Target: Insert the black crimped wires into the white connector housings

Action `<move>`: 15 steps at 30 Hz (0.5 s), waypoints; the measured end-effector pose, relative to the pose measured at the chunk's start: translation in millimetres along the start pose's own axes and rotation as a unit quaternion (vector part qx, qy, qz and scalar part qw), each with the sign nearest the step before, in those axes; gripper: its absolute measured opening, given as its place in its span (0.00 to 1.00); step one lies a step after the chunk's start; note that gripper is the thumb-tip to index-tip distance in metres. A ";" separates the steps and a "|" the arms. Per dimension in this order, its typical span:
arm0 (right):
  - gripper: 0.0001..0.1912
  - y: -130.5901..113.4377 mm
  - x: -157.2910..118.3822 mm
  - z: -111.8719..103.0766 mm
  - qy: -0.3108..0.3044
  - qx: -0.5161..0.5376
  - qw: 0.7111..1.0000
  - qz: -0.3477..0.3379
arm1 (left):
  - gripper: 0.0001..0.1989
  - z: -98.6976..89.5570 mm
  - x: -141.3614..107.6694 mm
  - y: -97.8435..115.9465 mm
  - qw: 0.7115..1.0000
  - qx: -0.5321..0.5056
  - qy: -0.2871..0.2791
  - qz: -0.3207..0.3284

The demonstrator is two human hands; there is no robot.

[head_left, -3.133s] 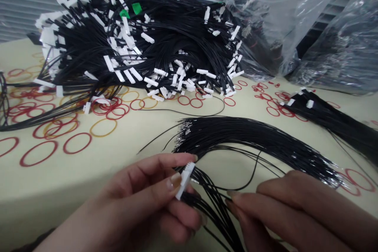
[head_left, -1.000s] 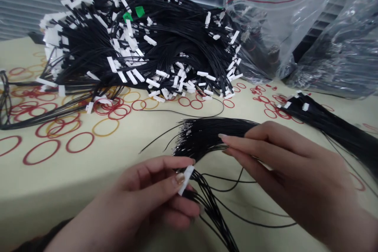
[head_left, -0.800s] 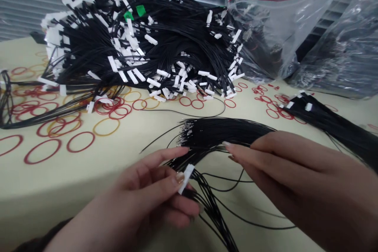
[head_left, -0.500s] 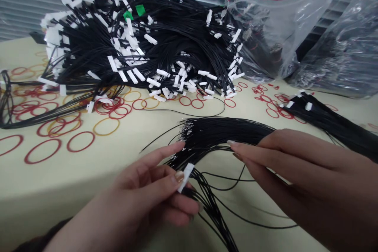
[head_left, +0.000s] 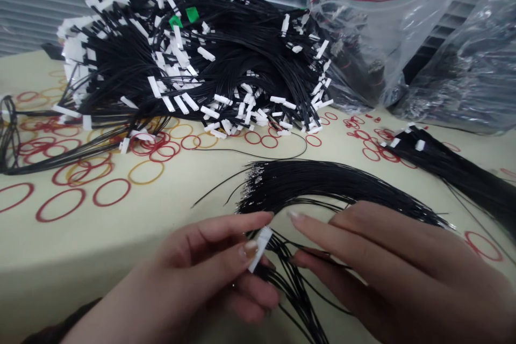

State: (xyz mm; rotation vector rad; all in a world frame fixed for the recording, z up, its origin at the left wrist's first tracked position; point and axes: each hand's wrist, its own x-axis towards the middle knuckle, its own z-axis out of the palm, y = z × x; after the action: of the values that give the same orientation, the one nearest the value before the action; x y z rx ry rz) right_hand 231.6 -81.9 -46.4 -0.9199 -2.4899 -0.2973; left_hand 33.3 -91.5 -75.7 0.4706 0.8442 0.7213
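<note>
"What's in our left hand (head_left: 201, 263)?"

"We're pinching a white connector (head_left: 260, 250) between thumb and fingers, black wires (head_left: 292, 290) hanging below."

"And our right hand (head_left: 382, 263)?"

"Half open, empty, just below a fanned wire bundle (head_left: 322, 183). A big wire pile (head_left: 201, 64) lies far ahead."

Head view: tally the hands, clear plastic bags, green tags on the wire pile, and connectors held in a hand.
Hands (left hand, right hand): 2
Clear plastic bags: 2
Green tags: 3
Held white connector: 1
Total: 8
</note>
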 end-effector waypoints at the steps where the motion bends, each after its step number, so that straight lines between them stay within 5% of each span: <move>1: 0.07 -1.0 1.1 -0.8 -0.001 0.012 1.000 -0.008 | 0.13 0.5 0.1 0.2 1.000 -0.001 -0.005 -0.001; 15: 0.07 -7.9 -10.8 0.8 0.053 0.037 0.998 0.008 | 0.08 5.9 -1.8 4.1 1.000 0.002 0.009 -0.010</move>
State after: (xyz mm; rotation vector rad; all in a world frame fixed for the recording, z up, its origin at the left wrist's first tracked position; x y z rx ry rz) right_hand 233.3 -93.5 -52.8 -0.8703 -2.3786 -0.2413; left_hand 35.6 -90.7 -68.8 0.4601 0.8658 0.7061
